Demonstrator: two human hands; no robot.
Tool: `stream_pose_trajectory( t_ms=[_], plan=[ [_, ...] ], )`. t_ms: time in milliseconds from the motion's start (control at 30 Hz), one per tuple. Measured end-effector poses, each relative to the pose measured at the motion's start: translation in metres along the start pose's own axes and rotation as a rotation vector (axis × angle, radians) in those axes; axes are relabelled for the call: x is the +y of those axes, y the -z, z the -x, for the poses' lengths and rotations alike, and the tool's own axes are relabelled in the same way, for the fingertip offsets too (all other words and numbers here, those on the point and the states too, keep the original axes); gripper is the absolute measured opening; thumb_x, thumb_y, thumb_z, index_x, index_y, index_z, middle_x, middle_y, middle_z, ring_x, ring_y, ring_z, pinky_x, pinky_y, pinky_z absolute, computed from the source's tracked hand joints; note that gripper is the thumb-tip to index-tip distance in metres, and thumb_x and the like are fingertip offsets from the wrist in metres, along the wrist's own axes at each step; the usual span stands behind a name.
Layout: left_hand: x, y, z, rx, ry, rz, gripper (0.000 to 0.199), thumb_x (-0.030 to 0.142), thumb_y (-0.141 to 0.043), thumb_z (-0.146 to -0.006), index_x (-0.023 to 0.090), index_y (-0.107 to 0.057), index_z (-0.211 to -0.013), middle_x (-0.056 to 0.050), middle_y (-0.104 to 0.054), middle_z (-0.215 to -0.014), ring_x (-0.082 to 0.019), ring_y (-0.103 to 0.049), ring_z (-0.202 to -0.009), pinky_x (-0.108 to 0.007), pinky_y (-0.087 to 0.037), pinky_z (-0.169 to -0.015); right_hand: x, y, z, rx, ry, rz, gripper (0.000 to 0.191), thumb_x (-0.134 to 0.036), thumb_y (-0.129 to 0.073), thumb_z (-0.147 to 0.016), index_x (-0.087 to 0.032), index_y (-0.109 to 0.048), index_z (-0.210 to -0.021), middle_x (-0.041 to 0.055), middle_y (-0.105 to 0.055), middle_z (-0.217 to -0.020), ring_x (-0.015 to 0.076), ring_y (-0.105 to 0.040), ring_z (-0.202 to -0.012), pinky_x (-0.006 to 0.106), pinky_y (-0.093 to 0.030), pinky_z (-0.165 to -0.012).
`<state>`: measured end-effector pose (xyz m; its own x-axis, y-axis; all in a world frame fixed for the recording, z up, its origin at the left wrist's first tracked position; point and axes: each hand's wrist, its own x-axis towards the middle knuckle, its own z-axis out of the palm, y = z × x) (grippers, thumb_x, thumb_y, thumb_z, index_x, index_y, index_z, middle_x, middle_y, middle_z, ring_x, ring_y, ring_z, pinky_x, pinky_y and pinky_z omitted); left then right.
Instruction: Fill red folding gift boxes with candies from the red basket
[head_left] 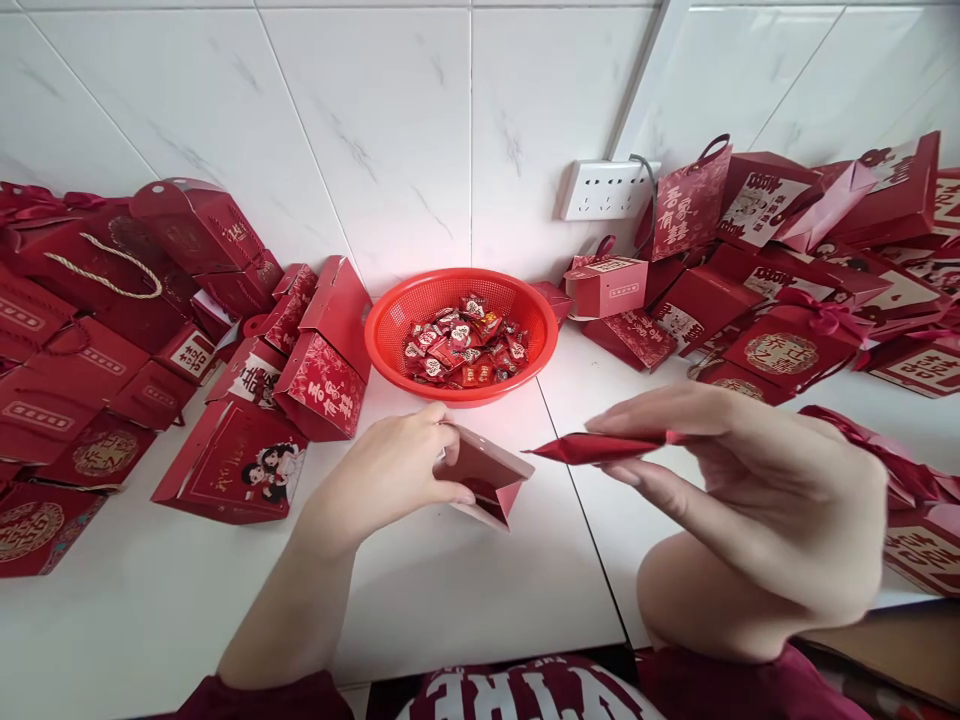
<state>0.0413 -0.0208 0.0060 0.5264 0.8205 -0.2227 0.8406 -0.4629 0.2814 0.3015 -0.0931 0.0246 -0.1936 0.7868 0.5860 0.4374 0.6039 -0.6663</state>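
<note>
My left hand pinches the edge of a small opened red box, whose pale pinkish inner side faces up and right. My right hand is raised to the right of that box and grips a thin red packet between thumb and fingers. The packet's pointed end is near the box's right edge, not clearly touching it. Behind both hands, a red plastic basket holds a pile of wrapped candies.
Red gift boxes and bags crowd the left side. More red boxes are heaped at the right. A white power strip is on the tiled wall. The white table has a dark seam.
</note>
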Motion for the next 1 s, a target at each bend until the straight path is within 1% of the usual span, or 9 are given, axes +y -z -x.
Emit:
stream_pose_trajectory(
  t_ms=[133,233,367,467,633,733,800,900,1000],
  plan=[
    [0.0,-0.001,-0.001,0.004,0.035,0.04,0.05,0.064,-0.072,-0.073,0.032,-0.07,-0.112,-0.002,-0.063,-0.105,-0.022,-0.065,-0.083,-0.028,-0.041,-0.064,0.004,-0.014,-0.006,-0.003,-0.091,-0.087,0.017,-0.02,-0.071,-0.091,-0.026,-0.069,-0.106,0.0011,-0.075,-0.091,0.0189,-0.073,-0.082,0.028,-0.059,-0.07],
    [0.0,-0.002,0.0,0.025,0.055,0.086,0.057,0.064,-0.071,-0.075,0.04,-0.063,-0.126,-0.002,-0.063,-0.113,-0.024,-0.067,-0.091,-0.029,-0.045,-0.069,0.006,-0.019,-0.012,-0.037,-0.053,-0.057,0.012,-0.021,-0.067,-0.094,-0.024,-0.067,-0.105,0.0015,-0.075,-0.091,0.0179,-0.072,-0.082,0.027,-0.058,-0.072],
    [-0.002,-0.004,-0.001,0.029,0.055,0.114,0.05,0.066,-0.066,-0.079,0.04,-0.066,-0.122,-0.001,-0.064,-0.112,-0.025,-0.067,-0.093,-0.03,-0.047,-0.071,0.011,-0.027,-0.018,-0.099,0.036,0.031,0.009,-0.023,-0.064,-0.096,-0.022,-0.065,-0.105,0.0019,-0.074,-0.089,0.0164,-0.07,-0.077,0.026,-0.055,-0.069],
    [-0.005,-0.001,0.001,0.033,0.015,0.129,0.042,0.063,-0.053,-0.091,0.035,-0.071,-0.115,-0.002,-0.065,-0.113,-0.023,-0.067,-0.094,-0.03,-0.048,-0.076,0.02,-0.038,-0.023,-0.238,0.025,0.094,0.01,-0.021,-0.06,-0.098,-0.021,-0.063,-0.108,0.0023,-0.073,-0.093,0.0155,-0.068,-0.075,0.026,-0.053,-0.067],
    [-0.013,0.011,0.013,0.082,-0.054,0.13,0.039,0.057,-0.048,-0.096,0.029,-0.073,-0.104,-0.003,-0.065,-0.114,-0.022,-0.065,-0.098,-0.031,-0.049,-0.084,0.032,-0.042,-0.028,-0.387,-0.025,0.183,0.019,-0.02,-0.054,-0.1,-0.021,-0.059,-0.118,0.0054,-0.071,-0.11,0.0181,-0.068,-0.088,0.03,-0.053,-0.076],
    [-0.015,0.015,0.019,0.19,-0.022,0.128,0.037,0.058,-0.055,-0.091,0.029,-0.067,-0.113,-0.002,-0.064,-0.119,-0.025,-0.062,-0.106,-0.032,-0.049,-0.087,0.033,-0.038,-0.027,-0.456,-0.047,0.197,0.028,-0.022,-0.055,-0.1,-0.022,-0.056,-0.127,0.0075,-0.068,-0.12,0.0208,-0.067,-0.101,0.034,-0.053,-0.084],
    [-0.014,0.015,0.02,0.217,-0.01,0.129,0.05,0.06,-0.063,-0.085,0.032,-0.06,-0.126,-0.003,-0.061,-0.129,-0.028,-0.06,-0.114,-0.035,-0.049,-0.09,0.034,-0.038,-0.026,-0.525,-0.056,0.207,0.04,-0.026,-0.059,-0.097,-0.023,-0.051,-0.136,0.0091,-0.066,-0.125,0.0235,-0.065,-0.109,0.037,-0.053,-0.087],
    [-0.012,0.011,0.015,0.148,-0.017,0.145,0.068,0.055,-0.07,-0.08,0.034,-0.048,-0.141,-0.006,-0.061,-0.133,-0.03,-0.061,-0.114,-0.035,-0.051,-0.085,0.038,-0.048,-0.024,-0.605,-0.041,0.192,0.053,-0.031,-0.063,-0.094,-0.024,-0.044,-0.143,0.0102,-0.065,-0.13,0.0249,-0.062,-0.117,0.038,-0.052,-0.09],
    [-0.01,0.006,0.006,0.106,-0.032,0.134,0.065,0.043,-0.066,-0.085,0.034,-0.044,-0.146,-0.006,-0.068,-0.122,-0.029,-0.066,-0.106,-0.033,-0.05,-0.08,0.045,-0.062,-0.027,-0.674,-0.082,0.243,0.05,-0.023,-0.06,-0.094,-0.022,-0.046,-0.142,0.0103,-0.068,-0.127,0.0243,-0.065,-0.113,0.034,-0.052,-0.086]
  ],
)
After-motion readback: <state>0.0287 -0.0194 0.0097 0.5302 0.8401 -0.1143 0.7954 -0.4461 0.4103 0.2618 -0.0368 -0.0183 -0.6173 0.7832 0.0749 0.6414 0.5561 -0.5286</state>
